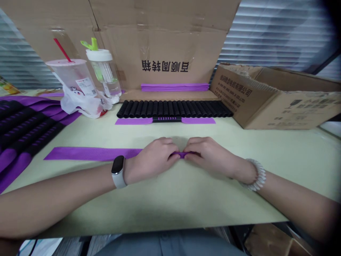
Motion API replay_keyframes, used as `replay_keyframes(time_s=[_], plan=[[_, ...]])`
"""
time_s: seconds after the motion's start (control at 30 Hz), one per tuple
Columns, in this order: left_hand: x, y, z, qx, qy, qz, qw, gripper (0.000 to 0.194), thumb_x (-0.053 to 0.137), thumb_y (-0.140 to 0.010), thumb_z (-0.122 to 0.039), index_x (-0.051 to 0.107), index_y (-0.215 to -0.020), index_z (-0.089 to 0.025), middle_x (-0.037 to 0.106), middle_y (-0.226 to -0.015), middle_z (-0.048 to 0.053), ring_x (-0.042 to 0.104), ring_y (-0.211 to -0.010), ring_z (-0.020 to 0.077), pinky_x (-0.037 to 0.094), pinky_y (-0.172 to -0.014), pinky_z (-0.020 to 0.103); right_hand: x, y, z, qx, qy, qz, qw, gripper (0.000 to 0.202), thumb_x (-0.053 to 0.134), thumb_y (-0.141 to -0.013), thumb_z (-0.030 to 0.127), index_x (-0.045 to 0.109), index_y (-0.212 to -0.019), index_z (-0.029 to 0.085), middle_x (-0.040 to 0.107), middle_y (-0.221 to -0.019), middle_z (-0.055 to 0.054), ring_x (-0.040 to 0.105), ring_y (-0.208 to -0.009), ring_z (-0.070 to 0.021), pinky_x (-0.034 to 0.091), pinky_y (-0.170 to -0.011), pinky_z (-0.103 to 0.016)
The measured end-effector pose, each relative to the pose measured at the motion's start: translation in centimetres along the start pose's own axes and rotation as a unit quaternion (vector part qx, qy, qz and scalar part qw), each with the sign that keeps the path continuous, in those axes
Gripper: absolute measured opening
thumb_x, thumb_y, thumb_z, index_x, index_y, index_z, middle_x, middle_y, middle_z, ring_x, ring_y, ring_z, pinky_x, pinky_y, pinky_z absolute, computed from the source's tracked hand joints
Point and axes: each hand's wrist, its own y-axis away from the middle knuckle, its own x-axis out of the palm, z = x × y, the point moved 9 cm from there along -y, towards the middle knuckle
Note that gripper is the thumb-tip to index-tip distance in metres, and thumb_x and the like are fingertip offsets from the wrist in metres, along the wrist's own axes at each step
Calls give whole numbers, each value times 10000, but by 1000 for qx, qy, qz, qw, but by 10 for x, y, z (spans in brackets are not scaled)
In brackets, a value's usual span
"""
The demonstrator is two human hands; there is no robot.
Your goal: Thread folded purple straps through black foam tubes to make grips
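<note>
A flat purple strap [93,154] lies across the table and runs rightward under my left hand [154,156]. Between my two hands its end shows narrow, as if folded or pinched together. My left fingers are closed on it, and my right hand [207,156] pinches it just beside them, thumbs close to each other. Beyond my hands sits a row of black ribbed tubes [173,108]. In front of that row rests another purple strap [130,121] with a black slotted sleeve [167,119] around its middle.
Purple straps with black sleeves [29,131] are piled at the left. A cup with a red straw [70,78] and a water bottle [106,78] stand behind them. A stack of purple strips [174,87] lies against the cardboard at the back. An open carton [255,96] stands at right.
</note>
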Motion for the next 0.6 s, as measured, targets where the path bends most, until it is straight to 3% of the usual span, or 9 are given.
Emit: replay_keyframes(time_s=[0.3, 0.4, 0.47, 0.6], plan=[[2, -3, -4, 5, -77, 19, 997, 212, 453, -946, -228, 614, -834, -147, 634, -822, 55, 597, -779, 204, 495, -757, 368, -3, -1, 2, 1, -6, -23, 1000, 145, 539, -894, 147, 650, -803, 165, 632, -799, -35, 571, -763, -157, 453, -716, -283], [-9, -3, -3, -9, -118, -5, 993, 180, 473, -945, -278, 587, -898, -147, 646, -830, 58, 612, -764, 219, 492, -719, 375, -8, 1, -6, 34, -24, -47, 998, 42, 567, -883, 186, 608, -879, 180, 633, -819, -15, 571, -735, -148, 447, -689, -271], [-19, -3, -4, 0, -141, -39, 989, 169, 493, -937, -285, 572, -994, -147, 657, -870, 61, 624, -789, 231, 488, -707, 372, -13, 3, -12, 50, -27, -75, 996, 106, 585, -846, 145, 588, -944, 185, 644, -847, -5, 574, -718, -140, 441, -666, -259], [-21, -1, -11, 46, -206, -43, 976, 129, 470, -904, -135, 593, -937, -157, 651, -836, 58, 626, -762, 234, 469, -640, 354, -21, 5, -8, -7, 18, -113, 993, 163, 523, -836, 62, 624, -911, 164, 647, -839, -29, 576, -773, -158, 444, -719, -275]])
